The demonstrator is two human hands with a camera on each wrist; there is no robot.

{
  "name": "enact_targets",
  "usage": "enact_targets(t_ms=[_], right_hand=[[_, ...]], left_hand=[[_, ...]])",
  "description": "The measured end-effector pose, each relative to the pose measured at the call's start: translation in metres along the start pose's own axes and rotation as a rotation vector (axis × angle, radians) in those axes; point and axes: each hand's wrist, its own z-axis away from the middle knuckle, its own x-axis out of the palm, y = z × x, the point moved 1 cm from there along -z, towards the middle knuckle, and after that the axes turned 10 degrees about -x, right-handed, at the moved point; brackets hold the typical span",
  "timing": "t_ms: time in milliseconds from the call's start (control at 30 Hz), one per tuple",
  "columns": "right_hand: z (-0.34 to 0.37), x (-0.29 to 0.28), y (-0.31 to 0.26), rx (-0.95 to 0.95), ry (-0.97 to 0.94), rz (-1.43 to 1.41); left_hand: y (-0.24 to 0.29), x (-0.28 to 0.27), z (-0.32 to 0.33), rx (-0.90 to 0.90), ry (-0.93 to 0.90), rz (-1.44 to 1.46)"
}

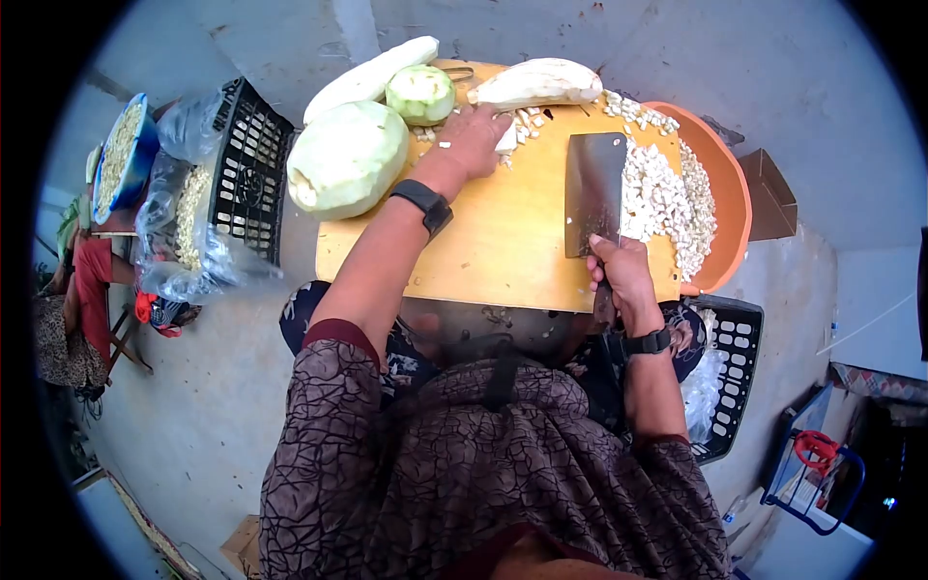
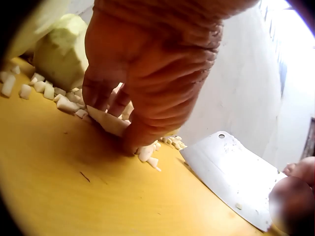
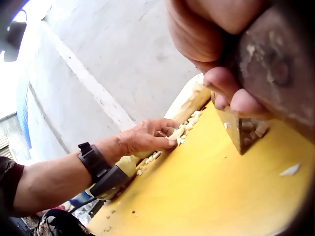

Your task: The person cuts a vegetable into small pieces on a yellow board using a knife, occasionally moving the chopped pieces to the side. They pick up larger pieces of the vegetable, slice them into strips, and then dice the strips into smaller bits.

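My left hand (image 1: 474,140) is at the far side of the yellow board (image 1: 483,246). Its thumb and fingers pinch a pale slab of peeled gourd (image 2: 109,120), partly hidden by the hand in the left wrist view. Small diced bits (image 2: 69,104) lie around it. With my right hand (image 1: 626,275) I grip the dark handle of a cleaver (image 1: 594,184); its broad blade points away from me at the board's right side, beside a heap of white dice (image 1: 650,188). A large peeled gourd (image 1: 348,159) and a smaller cut one (image 1: 421,95) sit left of my left hand.
Long peeled gourds lie at the board's back left (image 1: 372,77) and back right (image 1: 541,81). An orange basin (image 1: 737,217) with diced pieces stands under the right edge. Black crates flank the board, left (image 1: 253,159) and right (image 1: 742,353). Another person sits far left.
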Motion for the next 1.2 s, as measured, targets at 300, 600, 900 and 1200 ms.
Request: enact_targets(t_ms=[300,600,900,1200], right_hand=[[-0.002,0.001,0.003,-0.018,-0.014,-0.019],[0.003,0.012,0.002,-0.068,0.030,-0.035],[0.005,0.012,0.002,-0.244,-0.029,0.743],[0.020,0.027,-0.014,-0.467,-0.064,1.081]], left_hand=[[0.003,-0.024,0.016,-0.170,0.021,0.491],[0.040,-0.035,0.072,0.132,-0.065,0.270],[0.042,-0.001,0.119,0.460,-0.146,0.150],[0.039,0.015,0.128,0.358,-0.099,0.276]])
